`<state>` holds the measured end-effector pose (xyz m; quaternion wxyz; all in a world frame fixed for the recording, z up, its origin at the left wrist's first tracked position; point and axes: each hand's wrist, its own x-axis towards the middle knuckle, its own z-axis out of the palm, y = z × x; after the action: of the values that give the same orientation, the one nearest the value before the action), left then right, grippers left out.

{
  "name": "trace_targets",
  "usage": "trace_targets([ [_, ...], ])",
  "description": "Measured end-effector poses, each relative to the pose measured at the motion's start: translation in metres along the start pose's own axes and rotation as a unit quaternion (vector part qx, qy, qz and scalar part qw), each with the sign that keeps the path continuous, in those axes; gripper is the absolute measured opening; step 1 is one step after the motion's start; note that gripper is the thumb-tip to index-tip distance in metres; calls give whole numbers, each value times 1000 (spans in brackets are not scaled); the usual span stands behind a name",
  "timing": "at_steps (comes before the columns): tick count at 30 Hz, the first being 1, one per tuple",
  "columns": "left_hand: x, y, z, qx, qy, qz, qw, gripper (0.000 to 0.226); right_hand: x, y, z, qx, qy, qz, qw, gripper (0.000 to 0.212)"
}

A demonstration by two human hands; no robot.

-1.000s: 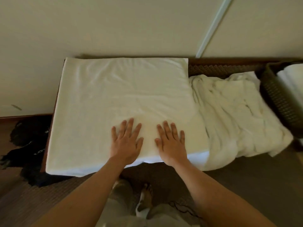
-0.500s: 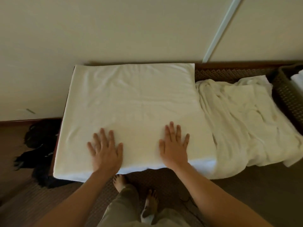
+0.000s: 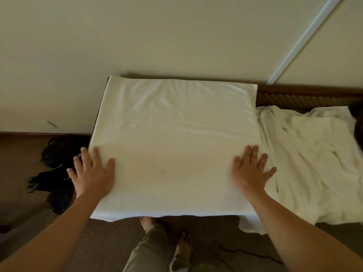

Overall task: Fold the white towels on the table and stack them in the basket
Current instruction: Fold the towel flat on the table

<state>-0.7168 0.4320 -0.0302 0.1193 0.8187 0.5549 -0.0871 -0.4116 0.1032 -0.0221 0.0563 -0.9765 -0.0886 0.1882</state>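
Observation:
A white towel (image 3: 172,134) lies spread flat over the left part of the table, its front edge hanging slightly over the table's front. My left hand (image 3: 92,173) presses flat on the towel's left edge, fingers straight and partly past the edge. My right hand (image 3: 250,169) presses flat on its right edge, fingers spread. To the right lies a heap of crumpled white towels (image 3: 310,163). The basket is almost out of view; only a dark sliver (image 3: 358,114) shows at the right border.
The table (image 3: 294,99) has a dark patterned top and stands against a cream wall (image 3: 157,36). A black bag or cloth (image 3: 57,171) lies on the carpet left of the table. My bare feet (image 3: 147,224) stand on the carpet below the table's front edge.
Both hands have slid apart along the towel from its front middle to its left and right edges, smoothing it. The view has shifted left, so the basket is nearly out of frame.

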Motion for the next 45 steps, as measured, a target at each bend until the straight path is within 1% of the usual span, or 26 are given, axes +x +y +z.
trace_targets([
  [1, 0, 8, -1, -6, 8, -29, 1000, 76, -2, -13, 0, 15, 8, 28, 999, 68],
  [2, 1, 20, -2, -9, 25, -42, 999, 75, -4, -30, 4, 18, 18, 17, 1000, 69],
  [3, 1, 37, -1, -11, 39, -30, 999, 73, -9, -50, 9, 10, 30, -33, 999, 68],
  [4, -2, 57, 2, -15, 46, 10, 999, 72, -17, -71, 17, -4, 40, -111, 993, 66],
  [7, -9, 123, 12, -19, 7, 224, 974, 73, -37, -135, 37, -44, 26, -319, 946, 66],
  [8, -6, 140, 13, 1, -21, 275, 961, 75, -36, -151, 42, -63, 7, -363, 930, 63],
  [10, 13, 155, 9, 35, -47, 311, 949, 77, -20, -169, 42, -88, -29, -392, 915, 60],
  [13, 56, 136, 0, 50, -13, 289, 956, 73, 22, -148, 27, -88, 9, -346, 934, 62],
  [17, 114, 86, -17, 41, 12, 179, 983, 81, 83, -95, -8, -55, 20, -123, 991, 62],
  [20, 139, 84, -28, 21, 5, 86, 996, 79, 99, -99, -20, -20, 19, 0, 1000, 64],
  [21, 142, 93, -28, 15, 11, 61, 998, 77, 98, -114, -19, -17, 29, 8, 999, 65],
  [22, 143, 107, -26, 10, 27, 64, 998, 75, 94, -135, -13, -16, 46, -19, 999, 65],
  [23, 142, 123, -25, 1, 41, 97, 994, 73, 88, -161, -6, -13, 66, -75, 995, 65],
  [24, 138, 141, -23, -4, 42, 161, 986, 72, 79, -188, 1, -14, 70, -152, 986, 65],
  [26, 136, 172, -16, 25, 21, 310, 950, 72, 68, -235, 20, -54, 56, -311, 947, 62],
  [27, 140, 182, -15, 43, 0, 344, 938, 73, 68, -253, 25, -73, 30, -348, 934, 60],
  [28, 147, 187, -19, 50, -15, 347, 936, 73, 72, -262, 25, -82, 8, -349, 934, 60],
  [31, 196, 175, -31, 47, 16, 295, 954, 72, 111, -251, 12, -87, 36, -274, 957, 68],
  [35, 264, 135, -50, 48, 10, 192, 980, 68, 162, -207, -17, -23, 48, -77, 996, 62],
  [37, 280, 126, -60, 31, -7, 136, 990, 71, 172, -204, -28, 3, 36, 16, 999, 63],
  [39, 280, 134, -64, 25, -1, 84, 996, 71, 171, -225, -28, 5, 39, 46, 998, 66],
  [40, 275, 146, -65, 23, 10, 85, 996, 70, 167, -243, -25, -6, 47, 9, 999, 67],
  [41, 266, 160, -64, 17, 19, 111, 993, 70, 160, -263, -19, -21, 52, -62, 997, 69],
  [43, 245, 190, -59, 10, 5, 224, 975, 71, 143, -305, -3, -50, 35, -237, 970, 72],
  [44, 238, 201, -55, 18, -12, 273, 962, 70, 136, -323, 5, -64, 15, -302, 951, 67],
  [45, 237, 208, -51, 33, -25, 299, 953, 66, 134, -336, 11, -78, -5, -335, 939, 61],
])
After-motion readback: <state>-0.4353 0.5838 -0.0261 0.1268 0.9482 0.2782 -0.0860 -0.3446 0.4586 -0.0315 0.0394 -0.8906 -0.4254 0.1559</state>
